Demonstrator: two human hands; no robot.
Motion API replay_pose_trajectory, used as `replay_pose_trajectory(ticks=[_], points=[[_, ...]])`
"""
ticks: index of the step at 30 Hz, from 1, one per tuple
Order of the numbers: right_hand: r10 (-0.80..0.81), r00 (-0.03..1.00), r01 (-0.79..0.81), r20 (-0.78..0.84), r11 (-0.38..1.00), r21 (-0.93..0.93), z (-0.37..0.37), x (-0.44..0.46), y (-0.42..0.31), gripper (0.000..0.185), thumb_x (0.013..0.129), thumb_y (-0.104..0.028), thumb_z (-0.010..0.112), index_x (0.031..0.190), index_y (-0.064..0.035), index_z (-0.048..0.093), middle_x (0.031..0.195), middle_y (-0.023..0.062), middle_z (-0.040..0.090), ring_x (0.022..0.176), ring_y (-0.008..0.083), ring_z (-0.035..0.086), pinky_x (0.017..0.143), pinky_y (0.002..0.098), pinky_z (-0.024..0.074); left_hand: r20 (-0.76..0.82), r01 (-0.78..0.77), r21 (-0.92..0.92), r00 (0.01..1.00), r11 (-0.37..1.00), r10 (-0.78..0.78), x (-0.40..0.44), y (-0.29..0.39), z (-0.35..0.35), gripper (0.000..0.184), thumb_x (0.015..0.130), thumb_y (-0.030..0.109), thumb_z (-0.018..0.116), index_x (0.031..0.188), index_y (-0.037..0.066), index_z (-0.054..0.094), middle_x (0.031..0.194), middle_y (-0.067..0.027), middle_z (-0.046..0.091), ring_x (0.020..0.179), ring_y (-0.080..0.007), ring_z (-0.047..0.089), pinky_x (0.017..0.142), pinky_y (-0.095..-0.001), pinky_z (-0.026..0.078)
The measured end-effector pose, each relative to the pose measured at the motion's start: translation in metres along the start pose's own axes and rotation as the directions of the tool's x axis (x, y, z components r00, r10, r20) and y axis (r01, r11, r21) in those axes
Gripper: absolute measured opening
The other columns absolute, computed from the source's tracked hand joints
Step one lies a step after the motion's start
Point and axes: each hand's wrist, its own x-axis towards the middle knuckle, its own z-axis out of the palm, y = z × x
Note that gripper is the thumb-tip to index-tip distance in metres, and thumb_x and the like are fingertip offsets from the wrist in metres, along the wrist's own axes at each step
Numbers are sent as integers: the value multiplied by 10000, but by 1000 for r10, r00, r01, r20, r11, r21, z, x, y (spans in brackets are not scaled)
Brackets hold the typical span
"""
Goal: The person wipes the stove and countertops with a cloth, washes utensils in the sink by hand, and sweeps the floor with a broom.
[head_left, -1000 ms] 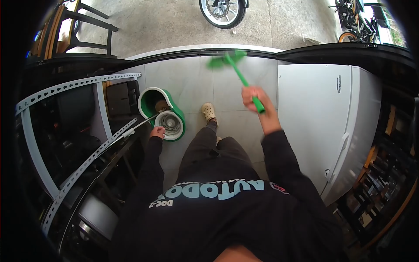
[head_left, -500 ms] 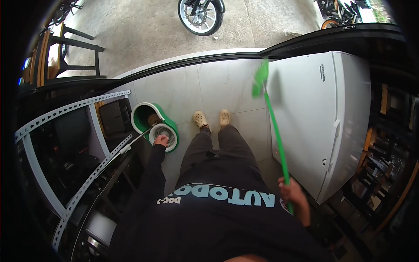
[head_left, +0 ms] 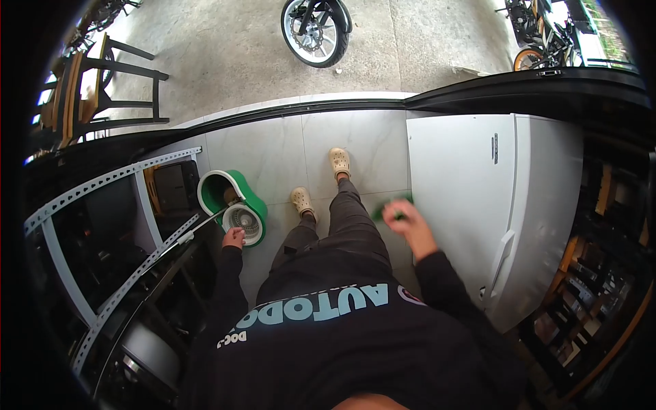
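My right hand (head_left: 404,220) is closed around a green broom (head_left: 384,210), slightly smeared by motion, beside the white appliance. Only a little green shows around the hand; most of the broom's handle is hidden. My left hand (head_left: 234,238) hangs with curled fingers beside the near rim of a green and white mop bucket (head_left: 254,198), and nothing shows in it. In the bucket is a white spin basket (head_left: 244,220). A mop with a pale handle (head_left: 184,238) leans from the bucket toward the metal rack on the left.
A white chest-like appliance (head_left: 461,184) stands on the right. A slotted metal rack (head_left: 123,172) lines the left side. The door track (head_left: 294,109) crosses ahead, with a motorcycle wheel (head_left: 316,34) and a wooden chair (head_left: 130,68) beyond it. Tan clogs (head_left: 339,162) are on my feet.
My right hand has swung forward and inward with the broom, whose head has come down from beside the appliance's far corner. My right foot has stepped ahead. My left hand has shifted off the basket.
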Motion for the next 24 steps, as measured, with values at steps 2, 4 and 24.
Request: replay_pose_trajectory(ticks=[2, 4, 24], points=[[341, 939, -343, 48, 938, 40, 33, 87, -40, 200, 719, -77, 434, 522, -54, 410, 489, 64, 408, 419, 182, 419, 376, 288, 351, -49, 87, -81, 995, 993, -91, -2, 3, 8, 164, 783, 93, 520, 917, -1, 508, 769, -58, 546, 640, -113, 539, 503, -218, 462], [426, 850, -463, 310, 885, 52, 36, 159, -63, 153, 733, -107, 500, 621, -50, 412, 506, 23, 376, 435, 136, 394, 390, 253, 336, -79, 95, -29, 992, 995, -97, -10, 19, 27, 169, 781, 100, 525, 917, 2, 507, 765, -55, 546, 646, -117, 541, 511, -219, 461], [869, 439, -376, -227, -51, -925, 44, 199, -119, 161, 690, -135, 520, 787, -9, 546, 542, 45, 509, 410, 150, 479, 377, 283, 373, -98, 194, -101, 974, 976, -204, -90, 74, 136, 228, 756, 156, 557, 935, 22, 510, 721, -48, 547, 584, -104, 516, 538, -237, 437]])
